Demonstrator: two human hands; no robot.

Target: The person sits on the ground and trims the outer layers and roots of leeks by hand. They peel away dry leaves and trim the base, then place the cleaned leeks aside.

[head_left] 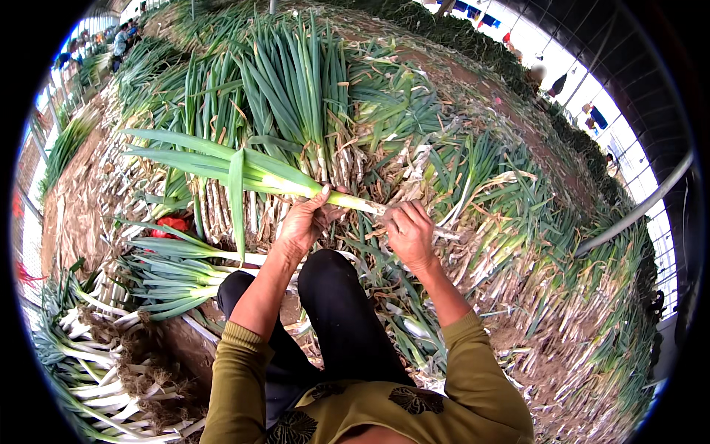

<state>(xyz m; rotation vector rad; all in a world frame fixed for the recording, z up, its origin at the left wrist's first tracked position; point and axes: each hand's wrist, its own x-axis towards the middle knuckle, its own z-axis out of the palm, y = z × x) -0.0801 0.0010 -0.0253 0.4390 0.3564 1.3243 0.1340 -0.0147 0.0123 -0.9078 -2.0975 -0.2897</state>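
Note:
Across my lap, in the head view, lies a long green onion (pixel 277 180), its green leaves to the left and its pale stem to the right. My left hand (pixel 310 216) grips the stem where the leaves begin, thumb on top. Farther down, my right hand (pixel 409 230) closes its fingers around the dirty lower stem, and the end pokes out past it. One leaf of the onion hangs down beside my left forearm. Just beyond my hands stands a bundle of upright green onions (pixel 294 94) with soil-stained stems.
Cleaned white-stemmed onions with roots (pixel 111 383) are heaped at lower left. More onions (pixel 188 272) lie left of my knees near a red bag (pixel 171 226). Stripped leaves (pixel 499 222) cover the ground at right, where a metal pole (pixel 638 208) slants. A person (pixel 121 44) is far left.

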